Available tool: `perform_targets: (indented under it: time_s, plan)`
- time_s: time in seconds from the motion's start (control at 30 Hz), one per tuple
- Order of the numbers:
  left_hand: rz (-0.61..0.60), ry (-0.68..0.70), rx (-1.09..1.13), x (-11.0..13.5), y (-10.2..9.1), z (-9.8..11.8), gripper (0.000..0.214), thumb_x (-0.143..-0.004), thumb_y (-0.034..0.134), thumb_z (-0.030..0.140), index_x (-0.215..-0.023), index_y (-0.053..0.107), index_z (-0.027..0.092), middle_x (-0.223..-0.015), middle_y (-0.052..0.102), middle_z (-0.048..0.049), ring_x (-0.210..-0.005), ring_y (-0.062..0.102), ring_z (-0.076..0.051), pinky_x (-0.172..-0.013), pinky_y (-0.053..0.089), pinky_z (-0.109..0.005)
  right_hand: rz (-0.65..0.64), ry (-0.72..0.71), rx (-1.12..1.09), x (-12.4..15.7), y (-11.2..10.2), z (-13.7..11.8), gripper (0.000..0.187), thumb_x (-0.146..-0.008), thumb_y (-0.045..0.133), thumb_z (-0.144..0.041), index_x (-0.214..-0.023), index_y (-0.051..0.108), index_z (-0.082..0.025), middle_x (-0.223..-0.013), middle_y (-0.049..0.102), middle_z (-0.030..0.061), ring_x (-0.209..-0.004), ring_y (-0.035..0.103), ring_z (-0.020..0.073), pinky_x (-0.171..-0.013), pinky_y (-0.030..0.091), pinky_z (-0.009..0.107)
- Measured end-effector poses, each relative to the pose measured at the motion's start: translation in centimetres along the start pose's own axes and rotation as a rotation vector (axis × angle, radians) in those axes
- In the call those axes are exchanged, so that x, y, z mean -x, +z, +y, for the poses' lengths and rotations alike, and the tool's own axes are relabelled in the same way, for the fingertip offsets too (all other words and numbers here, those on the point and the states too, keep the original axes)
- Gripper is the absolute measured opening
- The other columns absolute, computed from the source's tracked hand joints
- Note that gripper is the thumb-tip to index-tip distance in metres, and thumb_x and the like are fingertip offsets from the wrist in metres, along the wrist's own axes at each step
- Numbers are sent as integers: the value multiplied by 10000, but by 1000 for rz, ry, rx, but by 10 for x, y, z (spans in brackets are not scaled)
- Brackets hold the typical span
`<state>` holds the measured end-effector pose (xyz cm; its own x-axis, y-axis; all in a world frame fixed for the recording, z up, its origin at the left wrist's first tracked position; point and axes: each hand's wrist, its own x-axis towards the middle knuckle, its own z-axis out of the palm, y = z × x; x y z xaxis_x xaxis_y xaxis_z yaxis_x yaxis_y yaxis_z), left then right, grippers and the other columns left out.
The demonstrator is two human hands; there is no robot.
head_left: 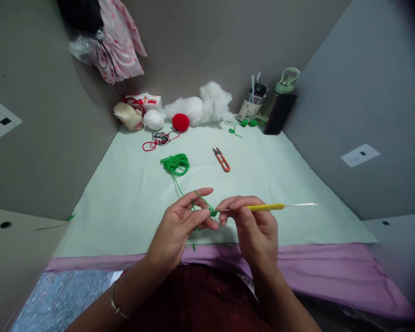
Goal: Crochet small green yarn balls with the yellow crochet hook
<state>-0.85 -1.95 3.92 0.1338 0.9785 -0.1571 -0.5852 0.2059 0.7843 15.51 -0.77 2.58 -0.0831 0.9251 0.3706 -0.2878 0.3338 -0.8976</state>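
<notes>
Just below frame centre, your right hand point(257, 222) grips the yellow-handled metal crochet hook point(268, 207) almost level, its working end pointing left at the small green yarn piece point(213, 213) your left hand point(180, 219) pinches.

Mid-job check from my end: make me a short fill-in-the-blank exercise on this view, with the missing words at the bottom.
1. The right hand holds a hook by its ____ handle.
2. The left hand holds a small yarn piece coloured ____.
3. The round ball just right of the white ball is ____.
4. The snips lie with their blades pointing ____ the person.

Missing words: yellow; green; red; away from.
</notes>
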Motion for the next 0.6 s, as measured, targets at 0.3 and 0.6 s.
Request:
perform_targets:
  time_s: [0.3, 0.6]
  plan:
    - [142, 172, -285, 2, 1, -3, 417, -794, 908, 206, -1184, 833, 332, -839, 690, 28, -854, 613, -122, -873, 489, -227, -130, -519, 835, 11, -2, -3, 287, -1005, 607, -99, -1195, 736, -270, -1055, 782, 70, -942, 760, 211, -771, 651, 348]
    - [16, -132, 121, -7, -4, 3, 474, -768, 930, 277, -1224, 816, 215, -854, 669, -8, -817, 600, -118, -857, 492, -248, 88, -205, 228, -1, 2, -2, 239, -1040, 571, -152, -1042, 783, -260, -880, 720, 27, -720, 649, 157, -634, 558, 313]
